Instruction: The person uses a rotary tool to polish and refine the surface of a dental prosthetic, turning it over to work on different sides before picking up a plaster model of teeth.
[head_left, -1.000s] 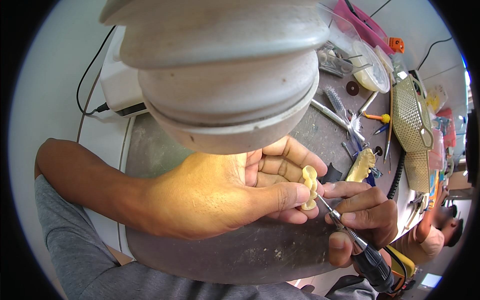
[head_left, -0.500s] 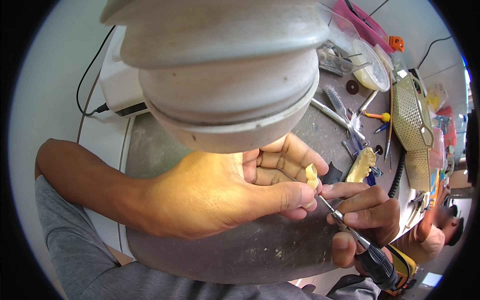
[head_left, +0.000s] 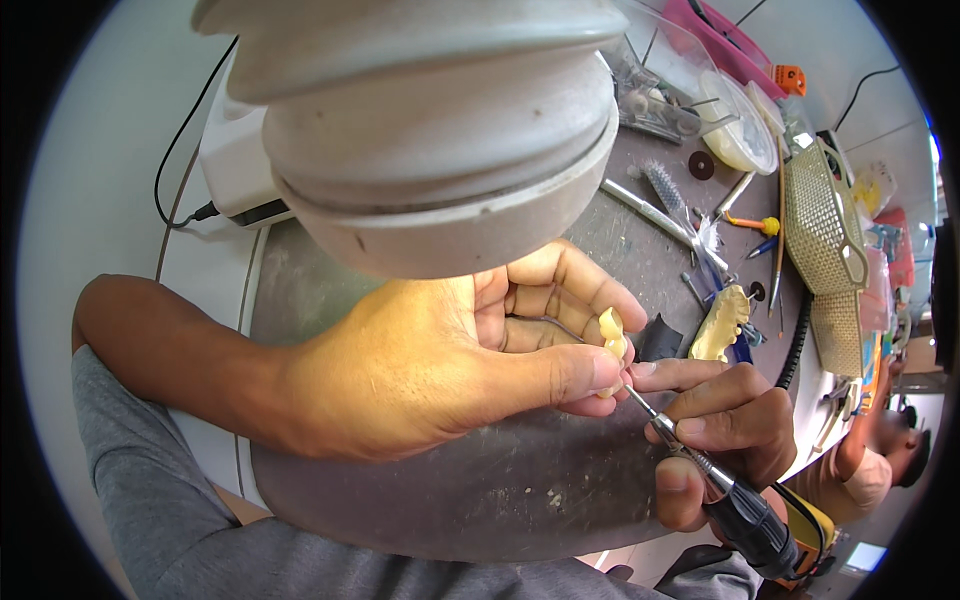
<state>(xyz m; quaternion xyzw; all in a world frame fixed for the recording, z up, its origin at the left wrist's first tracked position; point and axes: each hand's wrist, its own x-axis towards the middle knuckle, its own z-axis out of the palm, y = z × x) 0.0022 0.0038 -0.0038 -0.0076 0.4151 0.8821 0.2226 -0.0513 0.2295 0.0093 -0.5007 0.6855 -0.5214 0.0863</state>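
Note:
My left hand is closed, pinching a small yellowish dental bridge between thumb and fingers. Part of the bridge is hidden behind the thumb. In my right hand is a rotary handpiece with a black grip and slim metal nose, held like a pen. Its tip comes up against the lower part of the bridge by the left thumb; whether it touches cannot be told. One right finger reaches close to the left fingertips. Just beyond the right hand, a cream dental cast lies on the grey work surface.
A large pale ribbed hose with a round mouth hangs over my left hand. At right lie a brush, a dark disc and a perforated basket. A white box stands at left. Another person is at far right.
Both hands, with the bridge and handpiece, sit slightly higher and further left in the picture. The hose has shifted likewise. Both grips stay the same.

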